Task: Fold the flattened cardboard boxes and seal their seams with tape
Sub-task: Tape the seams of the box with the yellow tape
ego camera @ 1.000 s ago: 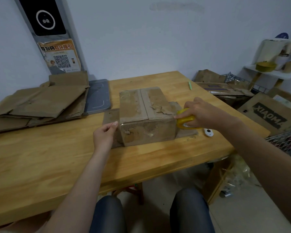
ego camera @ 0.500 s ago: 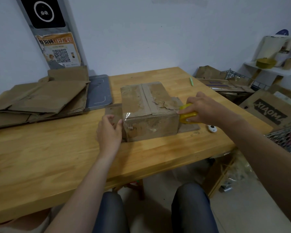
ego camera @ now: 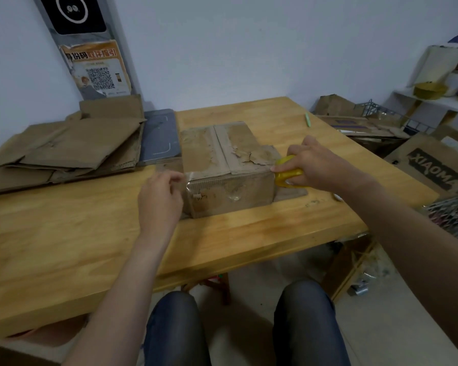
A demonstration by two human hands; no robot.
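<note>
A worn, folded-up cardboard box (ego camera: 222, 165) stands on the wooden table (ego camera: 64, 233), its top flaps closed. Clear tape (ego camera: 193, 179) stretches along the box's near top edge. My left hand (ego camera: 160, 199) is at the box's left corner, fingers curled and pinching the tape's free end against the corner. My right hand (ego camera: 315, 162) grips a yellow tape roll (ego camera: 288, 175) pressed against the box's right side. Loose flaps lie flat under the box at both ends.
A pile of flattened boxes (ego camera: 64, 151) lies at the table's left, next to a grey tray (ego camera: 160, 138). A green pen (ego camera: 307, 119) lies far right. More cardboard (ego camera: 431, 167) and a wire basket (ego camera: 455, 215) stand right of the table.
My left hand has risen from the box's lower left side to its top left corner, and tape now shows there. My right hand stays at the right side with the roll.
</note>
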